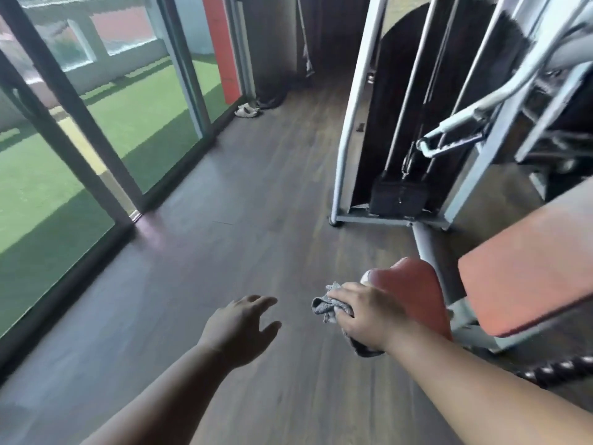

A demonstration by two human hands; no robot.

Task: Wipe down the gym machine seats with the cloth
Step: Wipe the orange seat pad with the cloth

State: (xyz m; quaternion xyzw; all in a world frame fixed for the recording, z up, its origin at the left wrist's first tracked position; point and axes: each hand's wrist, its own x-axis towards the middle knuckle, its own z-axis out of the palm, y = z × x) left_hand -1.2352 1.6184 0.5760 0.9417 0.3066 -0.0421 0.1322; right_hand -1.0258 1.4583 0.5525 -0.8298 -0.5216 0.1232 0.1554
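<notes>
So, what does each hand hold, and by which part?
The right hand grips the bunched grey cloth around its middle, on the red seat. The left hand holds nothing.

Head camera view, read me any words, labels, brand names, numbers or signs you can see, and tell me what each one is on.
None can be read.
Gym machine frame: a small dark mark on the grey upright, too small and blurred to read.
Weight stack: no numbers legible.
Red seat, red back pad, grey cloth gripped by the right hand, and the left hand: no text visible.
</notes>
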